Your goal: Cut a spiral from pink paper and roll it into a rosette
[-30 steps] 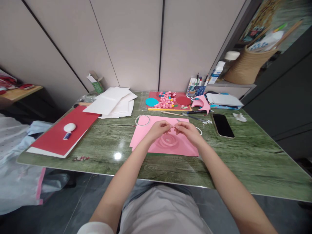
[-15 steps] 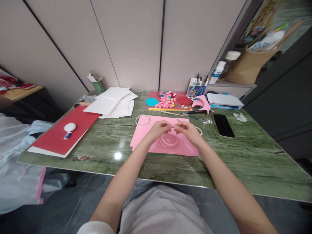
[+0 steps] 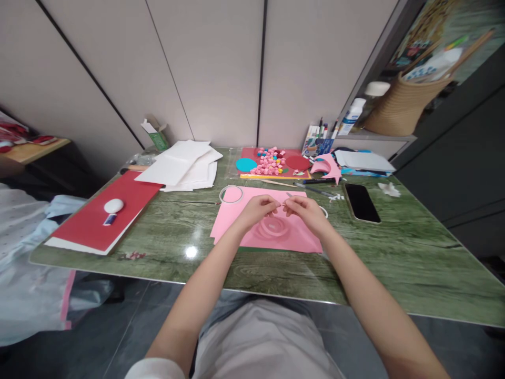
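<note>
Over a stack of pink paper (image 3: pixel 231 223), my left hand (image 3: pixel 261 207) and my right hand (image 3: pixel 303 208) meet with fingertips pinched close together. A thin, small pale strip seems to run between the fingertips; it is too small to name for certain. Below the hands, a faint ring pattern with a small pale spot shows on the pink paper. A roll of clear tape (image 3: pixel 231 195) lies at the paper's upper left corner. Beside my right hand, a white ring (image 3: pixel 324 211) is partly hidden. Farther back, many small pink folded pieces (image 3: pixel 270 163) lie heaped on a red sheet.
A phone (image 3: pixel 362 202) lies to the right, near crumpled tissue (image 3: pixel 389 189). Pens (image 3: pixel 319 180) and a pink paper offcut (image 3: pixel 326 166) sit behind. White sheets (image 3: pixel 177 164) and red paper (image 3: pixel 94 223) with a glue stick (image 3: pixel 110 219) are left. A person's clothing (image 3: pixel 31 273) shows at far left.
The right fingertips have shifted very slightly, and the pale strip between the hands shows a little more. Everything else looks the same.
</note>
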Demonstrator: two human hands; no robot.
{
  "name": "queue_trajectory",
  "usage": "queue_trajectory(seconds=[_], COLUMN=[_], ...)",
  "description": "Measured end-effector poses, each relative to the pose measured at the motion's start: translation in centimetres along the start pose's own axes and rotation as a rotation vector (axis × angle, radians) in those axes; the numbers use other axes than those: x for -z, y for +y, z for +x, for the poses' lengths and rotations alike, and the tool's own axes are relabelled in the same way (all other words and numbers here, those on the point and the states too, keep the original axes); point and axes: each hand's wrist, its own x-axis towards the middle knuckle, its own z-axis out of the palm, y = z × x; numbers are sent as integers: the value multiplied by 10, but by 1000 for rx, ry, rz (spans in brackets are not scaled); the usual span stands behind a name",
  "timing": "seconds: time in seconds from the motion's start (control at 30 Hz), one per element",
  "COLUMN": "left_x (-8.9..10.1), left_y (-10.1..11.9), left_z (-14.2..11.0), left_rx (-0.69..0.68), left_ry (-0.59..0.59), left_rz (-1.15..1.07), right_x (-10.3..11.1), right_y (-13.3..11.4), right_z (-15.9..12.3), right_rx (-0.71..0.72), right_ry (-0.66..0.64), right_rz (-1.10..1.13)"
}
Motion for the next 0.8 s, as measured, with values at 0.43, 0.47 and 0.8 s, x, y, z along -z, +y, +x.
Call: queue_trajectory(seconds=[0.43, 0.47, 0.8], left_x=[1, 1, 0], left_y=[-2, -1, 1], left_z=[1, 1, -1], left_rx=[-1, -2, -3], left_ry=[-3, -3, -3], left_rz=[-8, -9, -6], right_x=[0, 0, 2], right_y=[1, 1, 3], right_z=[-1, -1, -2], right_rx=[16, 17, 3], right_ry=[4, 5, -12], right_rz=[4, 1, 96])
